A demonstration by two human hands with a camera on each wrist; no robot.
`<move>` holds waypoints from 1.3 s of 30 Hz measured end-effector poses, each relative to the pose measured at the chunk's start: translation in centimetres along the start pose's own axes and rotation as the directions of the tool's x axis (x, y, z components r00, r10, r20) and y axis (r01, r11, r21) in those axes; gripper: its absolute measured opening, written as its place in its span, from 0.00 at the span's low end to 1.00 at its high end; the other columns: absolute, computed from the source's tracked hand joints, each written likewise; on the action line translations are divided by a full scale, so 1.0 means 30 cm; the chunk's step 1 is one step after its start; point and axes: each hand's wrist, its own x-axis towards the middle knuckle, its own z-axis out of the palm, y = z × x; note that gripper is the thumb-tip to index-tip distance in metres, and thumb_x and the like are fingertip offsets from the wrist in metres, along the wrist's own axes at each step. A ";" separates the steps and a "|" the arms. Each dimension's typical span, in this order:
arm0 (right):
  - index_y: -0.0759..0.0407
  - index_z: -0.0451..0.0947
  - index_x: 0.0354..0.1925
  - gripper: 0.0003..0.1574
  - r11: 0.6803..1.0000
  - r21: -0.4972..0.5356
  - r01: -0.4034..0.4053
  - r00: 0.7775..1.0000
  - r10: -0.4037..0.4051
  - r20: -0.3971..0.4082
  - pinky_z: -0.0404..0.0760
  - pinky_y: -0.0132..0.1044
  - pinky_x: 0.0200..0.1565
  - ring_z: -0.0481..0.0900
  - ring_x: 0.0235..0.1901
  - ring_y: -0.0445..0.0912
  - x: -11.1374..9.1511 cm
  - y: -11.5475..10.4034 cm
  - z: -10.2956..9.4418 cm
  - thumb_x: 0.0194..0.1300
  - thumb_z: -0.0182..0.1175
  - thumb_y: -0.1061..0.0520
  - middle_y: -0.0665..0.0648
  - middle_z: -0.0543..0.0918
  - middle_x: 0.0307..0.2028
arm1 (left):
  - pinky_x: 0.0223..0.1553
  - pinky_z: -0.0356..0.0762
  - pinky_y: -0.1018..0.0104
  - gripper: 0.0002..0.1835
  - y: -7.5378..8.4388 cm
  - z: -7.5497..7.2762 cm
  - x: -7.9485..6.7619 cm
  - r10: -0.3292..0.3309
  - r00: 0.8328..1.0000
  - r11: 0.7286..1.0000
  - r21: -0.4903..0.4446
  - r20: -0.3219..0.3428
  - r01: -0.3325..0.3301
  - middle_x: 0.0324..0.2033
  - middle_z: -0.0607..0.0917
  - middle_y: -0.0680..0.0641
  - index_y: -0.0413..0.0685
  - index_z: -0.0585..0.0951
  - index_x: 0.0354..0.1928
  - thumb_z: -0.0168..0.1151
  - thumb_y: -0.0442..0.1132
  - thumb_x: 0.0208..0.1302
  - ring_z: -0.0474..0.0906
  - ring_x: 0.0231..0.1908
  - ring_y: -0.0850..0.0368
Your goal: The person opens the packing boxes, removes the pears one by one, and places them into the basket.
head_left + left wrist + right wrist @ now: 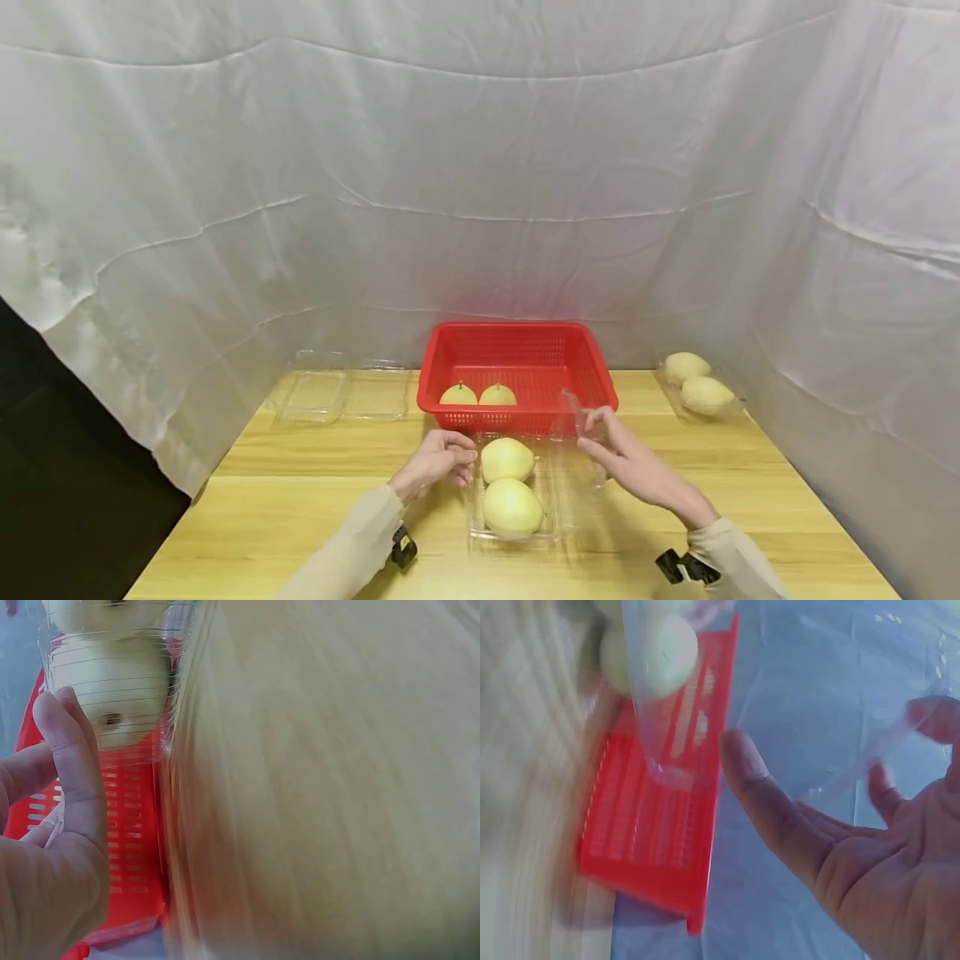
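Note:
A clear plastic clamshell box (551,525) lies on the table with two pale yellow pears (512,507) inside. Its clear lid (577,408) stands raised at the right side, blurred and hard to see. My right hand (633,462) holds the lid, thumb and fingers curved about its edge; the lid's rim passes the fingertips in the right wrist view. On the box's other side is my left hand (441,460), fingertips right at the left rim. In the left wrist view its thumb (79,765) is straight and overlaps the box's edge.
Behind the box stands a red plastic basket (517,333) with two pears (459,394) in it. Another clear box with two pears (707,395) sits at the back right. An opened, see-through clamshell (375,396) lies back left. Grey cloth (525,183) hangs around the table.

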 end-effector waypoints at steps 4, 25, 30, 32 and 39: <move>0.60 0.57 0.56 0.23 0.986 0.087 -0.146 0.989 0.146 -0.001 0.82 0.42 0.25 0.84 0.35 0.50 -0.017 0.036 -0.055 0.73 0.54 0.52 0.77 0.71 0.55 | 0.25 0.81 0.69 0.13 -0.003 0.001 0.002 0.000 1.000 1.000 0.000 -0.005 0.000 0.25 0.82 0.46 0.26 0.76 0.48 0.59 0.29 0.65 0.80 0.21 0.59; 0.65 0.77 0.45 0.14 0.861 -0.148 -0.486 0.874 0.482 -0.063 0.81 0.41 0.20 0.77 0.21 0.47 -0.069 0.249 -0.121 0.67 0.61 0.54 0.59 0.77 0.25 | 0.24 0.81 0.70 0.11 0.002 0.005 0.027 -0.005 0.999 1.000 -0.017 -0.053 0.004 0.25 0.83 0.45 0.27 0.78 0.46 0.59 0.30 0.66 0.80 0.21 0.60; 0.66 0.79 0.44 0.11 0.865 -0.153 -0.479 0.877 0.477 -0.050 0.81 0.40 0.20 0.77 0.19 0.45 -0.061 0.283 -0.113 0.67 0.60 0.58 0.57 0.76 0.21 | 0.24 0.81 0.70 0.10 -0.006 0.005 0.033 -0.014 0.998 1.000 -0.021 -0.066 0.013 0.24 0.83 0.45 0.28 0.79 0.44 0.59 0.30 0.66 0.80 0.21 0.60; 0.67 0.80 0.44 0.11 0.871 -0.159 -0.465 0.885 0.464 -0.046 0.81 0.40 0.19 0.77 0.18 0.45 -0.058 0.293 -0.109 0.67 0.60 0.59 0.57 0.76 0.20 | 0.24 0.81 0.70 0.09 -0.009 0.004 0.035 -0.012 0.997 1.000 -0.019 -0.076 0.011 0.24 0.83 0.46 0.28 0.80 0.42 0.59 0.31 0.66 0.80 0.20 0.60; 0.73 0.77 0.51 0.18 0.883 -0.162 -0.441 0.898 0.435 -0.068 0.81 0.40 0.20 0.77 0.16 0.45 -0.046 0.311 -0.088 0.67 0.60 0.61 0.58 0.77 0.19 | 0.24 0.82 0.68 0.11 -0.007 0.004 0.029 -0.002 0.995 1.000 -0.025 -0.096 0.000 0.23 0.83 0.45 0.26 0.80 0.42 0.60 0.32 0.67 0.81 0.20 0.60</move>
